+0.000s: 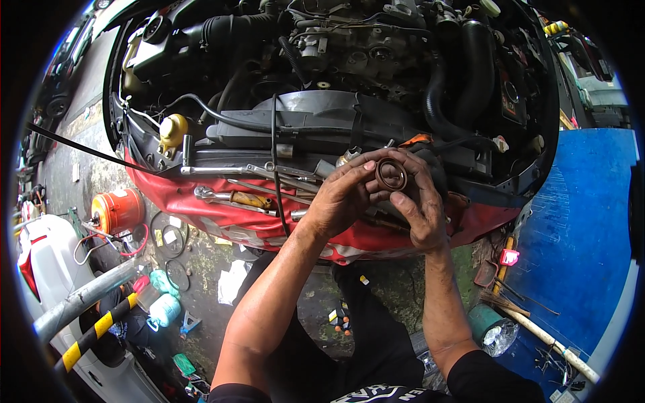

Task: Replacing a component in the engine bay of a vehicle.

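My left hand (346,188) and my right hand (420,201) meet above the car's front edge, both closed on a small brown ring, like a seal (391,187). Below and left of them, a ratchet (211,194), wrenches (211,170) and a yellow-handled tool (250,199) lie along the front on a red cover (168,185). Behind my hands is the open engine bay (349,54), with black hoses (467,80) and a dark plastic shroud (302,117). An orange item (416,139) lies just behind my fingers.
An orange bucket (117,211), a white car (54,269) and a striped bar (101,329) stand at left, near a partly hidden dark-clothed person or garment (121,316). A blue panel (571,201), a long pole (557,346) and a green bin (490,326) are at right.
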A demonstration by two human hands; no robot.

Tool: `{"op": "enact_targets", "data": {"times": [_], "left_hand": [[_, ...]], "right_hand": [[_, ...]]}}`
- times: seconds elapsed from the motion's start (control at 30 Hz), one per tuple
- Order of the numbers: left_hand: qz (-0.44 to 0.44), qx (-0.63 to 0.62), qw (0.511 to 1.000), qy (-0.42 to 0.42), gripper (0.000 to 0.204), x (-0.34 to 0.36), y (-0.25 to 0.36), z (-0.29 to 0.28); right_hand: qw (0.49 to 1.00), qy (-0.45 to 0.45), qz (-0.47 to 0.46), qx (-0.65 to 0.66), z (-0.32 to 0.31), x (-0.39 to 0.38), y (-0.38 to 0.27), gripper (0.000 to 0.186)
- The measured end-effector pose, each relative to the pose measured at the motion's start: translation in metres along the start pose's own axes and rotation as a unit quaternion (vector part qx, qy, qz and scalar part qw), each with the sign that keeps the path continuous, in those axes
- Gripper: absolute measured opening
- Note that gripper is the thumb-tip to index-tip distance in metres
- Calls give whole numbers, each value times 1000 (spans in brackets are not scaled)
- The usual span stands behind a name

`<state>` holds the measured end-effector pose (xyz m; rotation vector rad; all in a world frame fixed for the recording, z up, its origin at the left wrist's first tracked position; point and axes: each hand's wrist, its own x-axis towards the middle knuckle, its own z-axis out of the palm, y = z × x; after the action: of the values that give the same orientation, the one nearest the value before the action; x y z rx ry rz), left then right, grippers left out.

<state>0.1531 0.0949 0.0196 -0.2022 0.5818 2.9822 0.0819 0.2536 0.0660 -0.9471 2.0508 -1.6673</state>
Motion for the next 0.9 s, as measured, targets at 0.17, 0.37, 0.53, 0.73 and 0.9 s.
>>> {"op": "enact_targets", "data": {"times": [0.17, 0.37, 0.53, 0.73, 0.9], "left_hand": [[16, 47, 999, -3, 52, -2, 2, 4], [-14, 16, 1000, 7, 54, -1, 1, 4], [-13, 19, 1000, 7, 53, 0, 1, 0], [-15, 6, 1000, 17, 50, 3, -1, 3], [-18, 2, 1000, 25, 47, 2, 0, 2]], "right_hand": [[998, -2, -13, -54, 3, 1, -2, 53], [997, 22, -24, -64, 4, -1, 3, 55], [997, 30, -22, -69, 6, 1, 3, 56], [991, 43, -30, -124, 4, 4, -1, 58], [992, 44, -25, -118, 7, 5, 1, 59]]}}
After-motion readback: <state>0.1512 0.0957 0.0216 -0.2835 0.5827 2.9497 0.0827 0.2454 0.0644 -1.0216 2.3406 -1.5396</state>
